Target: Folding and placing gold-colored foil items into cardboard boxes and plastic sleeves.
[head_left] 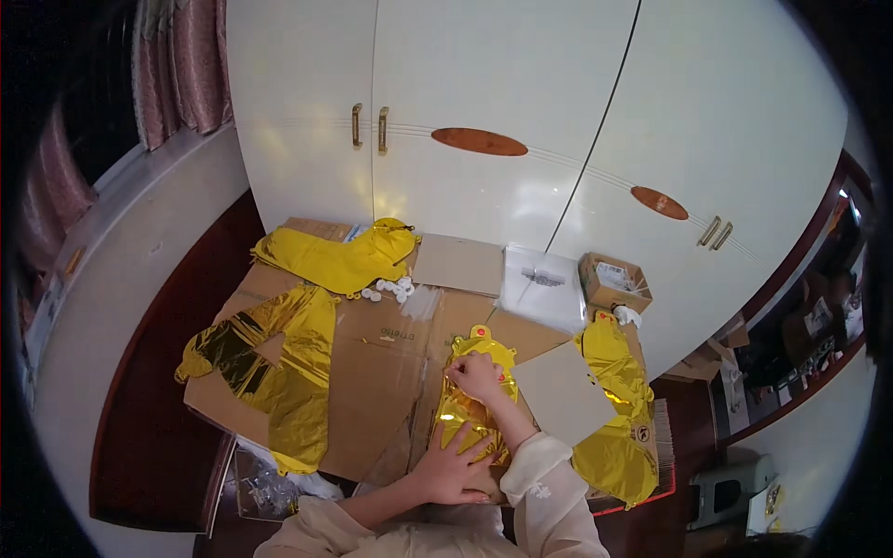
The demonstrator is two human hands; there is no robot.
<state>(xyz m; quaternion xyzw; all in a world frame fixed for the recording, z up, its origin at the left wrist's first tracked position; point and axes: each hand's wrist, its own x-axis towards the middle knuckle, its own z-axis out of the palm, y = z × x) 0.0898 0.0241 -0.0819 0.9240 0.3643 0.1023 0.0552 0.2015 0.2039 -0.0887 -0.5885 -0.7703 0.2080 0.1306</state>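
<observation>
Viewed from my remote station, the work in hand is a flat gold foil balloon (pixel 446 405), lying on the flattened cardboard (pixel 372 400) directly before the wearer. The left hand (pixel 451 471) rests on its lower part, fingers spread apart. The right hand (pixel 477 375) is over its upper part, fingers curled inward — I cannot tell whether they pinch anything.

Progress: I judge this piece to be mid-handling, since both hands are on it; it appears uninflated. Further gold foil lies at the upper left (pixel 321 260), the lower left (pixel 302 400) and the right (pixel 614 460). I cannot establish whether those pieces are finished or waiting — the remainder goes uncounted.

Markings: the cardboard carries a short printed code. A whitish plastic packet (pixel 530 312) bears a dark emblem. A small open carton (pixel 621 296) holds a white label (pixel 612 274), its print too small to read. The right-hand foil shows a round dark mark (pixel 642 433).
</observation>
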